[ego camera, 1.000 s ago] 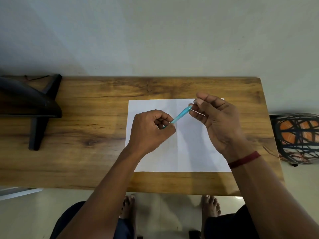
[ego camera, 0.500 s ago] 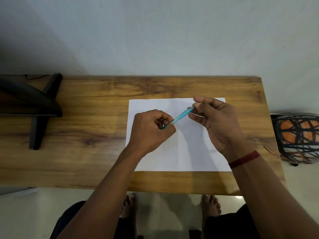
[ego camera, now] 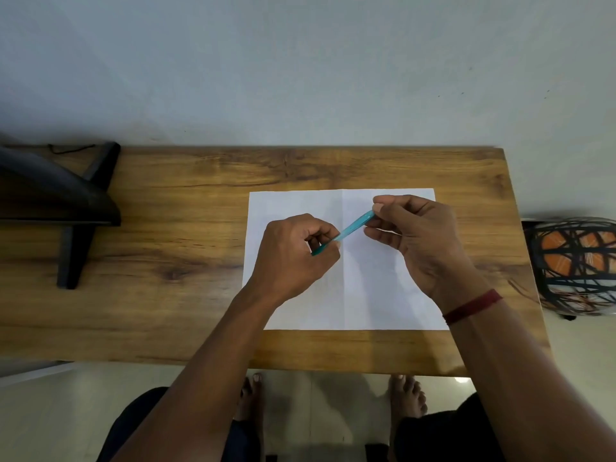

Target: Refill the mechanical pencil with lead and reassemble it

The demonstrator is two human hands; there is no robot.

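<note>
A slim turquoise mechanical pencil (ego camera: 352, 227) hangs slanted above the white paper sheet (ego camera: 366, 295), its lower end to the left and its upper end to the right. My left hand (ego camera: 293, 255) grips the lower end with curled fingers, and that tip is hidden inside the fist. My right hand (ego camera: 416, 238) pinches the upper end between thumb and forefinger. Whatever small part or lead sits at that end is too small to tell.
The paper lies on a wooden table (ego camera: 186, 261). A black stand (ego camera: 66, 208) occupies the table's left end. A wire basket with orange contents (ego camera: 576, 265) sits beyond the right edge. A grey wall rises behind, and my bare feet show below the front edge.
My right hand's fingertips have shifted slightly at the pencil's upper end. The left hand and the pencil have stayed nearly still.
</note>
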